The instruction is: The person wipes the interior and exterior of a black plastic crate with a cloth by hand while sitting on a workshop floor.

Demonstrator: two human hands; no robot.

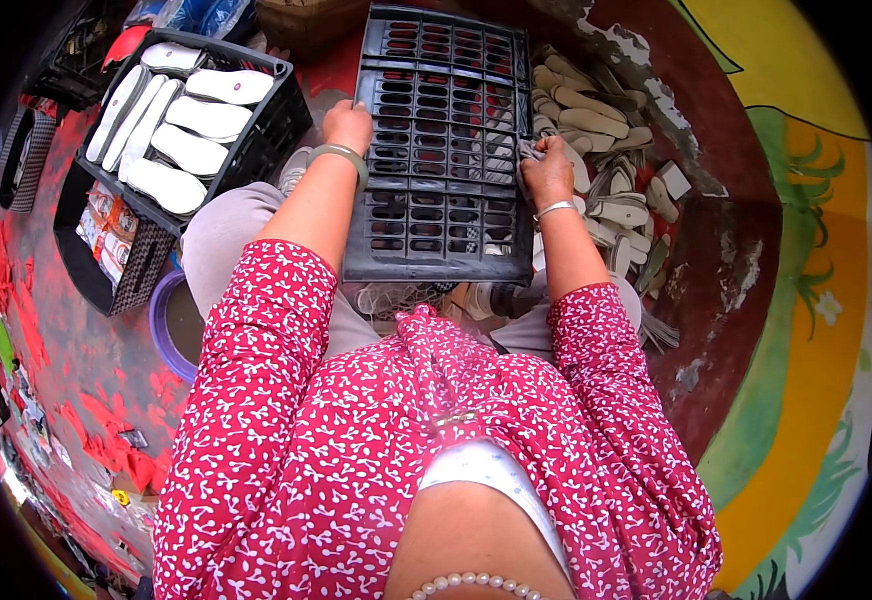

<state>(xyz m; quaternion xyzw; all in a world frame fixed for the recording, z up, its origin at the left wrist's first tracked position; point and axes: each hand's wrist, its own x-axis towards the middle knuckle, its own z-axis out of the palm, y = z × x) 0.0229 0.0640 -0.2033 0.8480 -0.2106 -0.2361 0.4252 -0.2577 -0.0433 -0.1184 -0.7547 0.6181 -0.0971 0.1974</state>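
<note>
A black plastic crate [426,266] with rows of slots stands tilted in front of me, its slotted face toward me. My left hand [348,126], with a bangle at the wrist, is closed on the crate's left edge. Against the right edge, my right hand [549,172] is closed on a crumpled grey cloth [529,150] pressed to the plastic. What lies behind the crate shows only in bits through its slots.
At left, another black crate [281,110] holds several white insoles [196,118], above a dark basket [141,275] of printed packets. A purple-rimmed bucket [161,335] stands near my left knee. Pale insoles [596,120] lie heaped at right, beside a painted wall [806,300]. Red scraps [121,440] litter the floor.
</note>
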